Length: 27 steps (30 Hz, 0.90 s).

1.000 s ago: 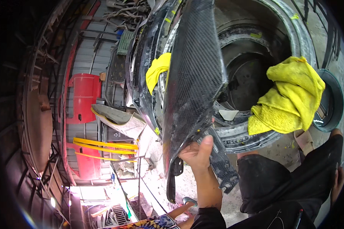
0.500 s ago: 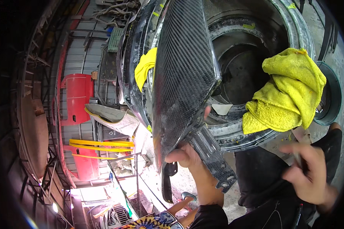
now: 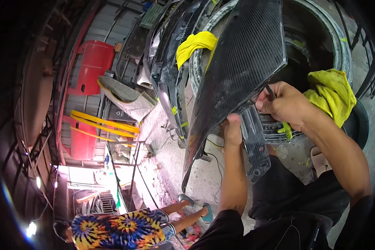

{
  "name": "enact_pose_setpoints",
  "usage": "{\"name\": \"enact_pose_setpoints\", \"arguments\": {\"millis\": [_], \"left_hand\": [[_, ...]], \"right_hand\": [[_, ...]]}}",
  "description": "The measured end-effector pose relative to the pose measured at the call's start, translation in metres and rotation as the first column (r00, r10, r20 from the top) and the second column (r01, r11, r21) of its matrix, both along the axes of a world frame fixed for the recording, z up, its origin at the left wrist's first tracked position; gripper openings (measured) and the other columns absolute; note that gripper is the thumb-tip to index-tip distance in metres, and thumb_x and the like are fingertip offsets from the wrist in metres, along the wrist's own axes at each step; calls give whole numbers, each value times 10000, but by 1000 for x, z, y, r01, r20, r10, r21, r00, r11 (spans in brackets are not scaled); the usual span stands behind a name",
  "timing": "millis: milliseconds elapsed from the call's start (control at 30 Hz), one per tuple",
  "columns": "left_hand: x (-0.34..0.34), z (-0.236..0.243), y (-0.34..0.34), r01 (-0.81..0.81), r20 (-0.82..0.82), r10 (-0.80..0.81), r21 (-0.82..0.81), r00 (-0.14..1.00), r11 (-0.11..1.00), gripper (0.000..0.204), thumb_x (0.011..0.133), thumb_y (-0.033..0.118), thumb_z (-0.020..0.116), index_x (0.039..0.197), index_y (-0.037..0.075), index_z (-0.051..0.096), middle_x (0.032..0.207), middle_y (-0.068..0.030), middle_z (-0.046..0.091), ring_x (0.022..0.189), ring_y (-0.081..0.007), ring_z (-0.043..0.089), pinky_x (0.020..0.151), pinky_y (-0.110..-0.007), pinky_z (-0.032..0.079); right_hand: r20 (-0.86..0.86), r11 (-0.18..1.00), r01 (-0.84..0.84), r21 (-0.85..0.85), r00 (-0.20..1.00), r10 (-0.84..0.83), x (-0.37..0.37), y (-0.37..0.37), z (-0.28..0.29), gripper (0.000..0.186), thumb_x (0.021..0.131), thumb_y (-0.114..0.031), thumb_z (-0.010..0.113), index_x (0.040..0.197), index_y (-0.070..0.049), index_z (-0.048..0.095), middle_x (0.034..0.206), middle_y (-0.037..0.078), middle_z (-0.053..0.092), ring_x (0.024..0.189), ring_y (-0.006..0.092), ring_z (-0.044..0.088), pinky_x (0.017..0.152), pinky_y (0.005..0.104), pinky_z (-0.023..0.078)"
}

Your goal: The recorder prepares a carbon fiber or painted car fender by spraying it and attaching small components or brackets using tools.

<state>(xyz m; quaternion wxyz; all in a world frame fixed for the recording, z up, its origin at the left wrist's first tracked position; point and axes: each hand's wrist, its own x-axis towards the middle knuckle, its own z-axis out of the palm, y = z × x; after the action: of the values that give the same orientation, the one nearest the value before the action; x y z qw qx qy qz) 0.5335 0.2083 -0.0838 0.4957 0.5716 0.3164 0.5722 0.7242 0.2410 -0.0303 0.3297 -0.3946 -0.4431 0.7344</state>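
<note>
A large black carbon-fibre panel with a pointed corner and a slotted bracket arm is tilted up over a stack of tyres. My left hand grips it at its lower edge beside the bracket, thumb showing and the other fingers hidden behind. Close to the panel's right edge, my right hand is closed with a small dark flat piece pinched in it; its exact kind cannot be made out. Just beyond that wrist, a yellow-green towel lies over the tyre rim.
Another yellow cloth lies at the tyres' left side, near glossy black body panels. A dark green bucket stands at the right. Red panels hang on the left wall. A person in a tie-dye shirt is at lower left.
My right hand has come up and left to the panel's edge. The panel has shifted right in view and turned, and more of the person at lower left shows.
</note>
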Motion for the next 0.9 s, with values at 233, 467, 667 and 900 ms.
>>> {"name": "enact_pose_setpoints", "arguments": {"millis": [233,467,667,900], "left_hand": [[-15,-36,21,-509,-5,525,236,851,828,784,956,595,439,1415,-36,359,1400,-143,471,1250,-281,493,1064,-429,386],[16,19,2,-8,48,14,-123,999,992,877,851,710,510,1255,-69,529,1140,-164,631,913,-243,665,737,-327,573],[17,21,3,-39,-3,39,-74,999,996,668,929,522,552,1234,-72,553,1151,-178,628,1015,-253,622,898,-357,496],[26,30,-3,-125,16,124,68,992,990,467,936,293,599,1225,-73,564,1189,-180,619,1091,-259,593,1002,-373,427]], "right_hand": [[37,969,83,233,995,-94,1,-12,4,128,776,-66,632,850,28,676,811,70,658,726,114,568,693,273,450],[322,513,-80,854,857,-402,31,-22,15,304,924,-151,445,1039,79,608,866,174,606,881,256,651,785,371,510],[385,900,-332,282,899,211,36,-20,35,205,972,-141,478,935,23,594,659,70,562,467,150,574,479,291,472],[359,926,-277,255,917,176,30,-14,35,414,873,-152,527,1179,121,586,633,97,593,452,152,569,484,295,484]]}}
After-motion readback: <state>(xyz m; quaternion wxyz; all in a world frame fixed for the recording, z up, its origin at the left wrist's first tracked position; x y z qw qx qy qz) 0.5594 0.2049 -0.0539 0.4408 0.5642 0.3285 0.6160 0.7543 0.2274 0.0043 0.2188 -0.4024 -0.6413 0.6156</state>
